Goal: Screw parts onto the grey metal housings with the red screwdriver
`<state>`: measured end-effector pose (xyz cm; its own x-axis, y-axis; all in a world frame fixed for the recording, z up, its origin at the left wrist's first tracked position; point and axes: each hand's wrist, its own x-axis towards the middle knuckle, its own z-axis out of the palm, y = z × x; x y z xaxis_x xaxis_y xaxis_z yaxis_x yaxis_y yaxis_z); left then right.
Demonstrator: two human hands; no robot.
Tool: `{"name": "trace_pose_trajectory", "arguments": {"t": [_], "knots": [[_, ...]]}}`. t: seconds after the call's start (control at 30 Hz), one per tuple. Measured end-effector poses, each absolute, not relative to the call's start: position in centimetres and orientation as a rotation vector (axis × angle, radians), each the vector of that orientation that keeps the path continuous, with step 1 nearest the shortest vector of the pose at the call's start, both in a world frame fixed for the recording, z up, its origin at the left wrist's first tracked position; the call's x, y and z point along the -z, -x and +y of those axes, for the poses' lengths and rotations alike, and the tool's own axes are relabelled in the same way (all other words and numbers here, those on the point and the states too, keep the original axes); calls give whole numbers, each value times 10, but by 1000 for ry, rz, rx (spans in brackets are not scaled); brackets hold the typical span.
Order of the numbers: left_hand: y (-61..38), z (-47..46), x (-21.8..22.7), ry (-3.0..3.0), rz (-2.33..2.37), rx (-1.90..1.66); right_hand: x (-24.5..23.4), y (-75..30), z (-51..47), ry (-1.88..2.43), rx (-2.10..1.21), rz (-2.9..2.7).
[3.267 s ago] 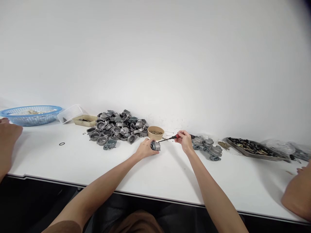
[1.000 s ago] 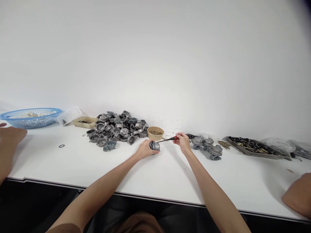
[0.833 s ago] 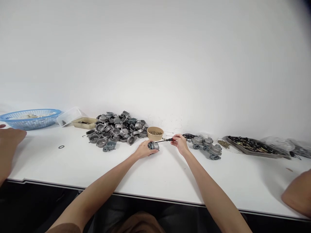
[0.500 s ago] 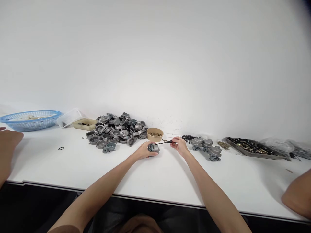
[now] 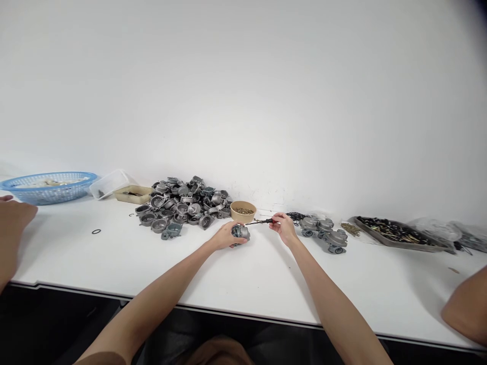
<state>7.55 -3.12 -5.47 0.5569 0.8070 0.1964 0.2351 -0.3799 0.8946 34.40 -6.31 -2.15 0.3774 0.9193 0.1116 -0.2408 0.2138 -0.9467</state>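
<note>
My left hand [image 5: 224,236] is wrapped around a grey metal carburetor [image 5: 243,233], lying on its side just above or on the table. In my right hand [image 5: 281,226] is a thin dark screwdriver [image 5: 268,221], pinched between thumb and fingertips. Its shaft points left toward the carburetor's upper edge; whether the tip touches is too small to tell. Behind the carburetor stands a tan paper bowl [image 5: 243,217] holding small brass parts. Several more assembled carburetors [image 5: 323,228] sit to the right of my right hand.
A heap of grey metal carburetor bodies [image 5: 182,203] lies left. Beyond are a beige tray [image 5: 133,197], a clear container [image 5: 110,183] and a blue basket [image 5: 49,193]. A black ring [image 5: 96,231] lies nearby. A dark parts tray [image 5: 399,242] is right. Other people's arms [image 5: 15,228] flank both sides.
My right hand and the screwdriver have shifted very slightly to the right. The left hand keeps the carburetor in nearly the same place.
</note>
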Motion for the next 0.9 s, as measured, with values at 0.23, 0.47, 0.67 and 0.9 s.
{"name": "trace_pose_trajectory", "arguments": {"t": [0.23, 0.47, 0.67, 0.9], "knots": [[-76, -32, 54, -1868, 844, -815, 24, -340, -61, 1042, -951, -832], [-75, -31, 56, -1870, 847, -799, 23, -340, -63, 1018, -931, -877], [-75, -32, 55, -1859, 866, -789, 20, -341, -65, 968, -859, -974], [-74, -31, 55, -1857, 864, -778, 19, -341, -67, 1025, -869, -987]]}}
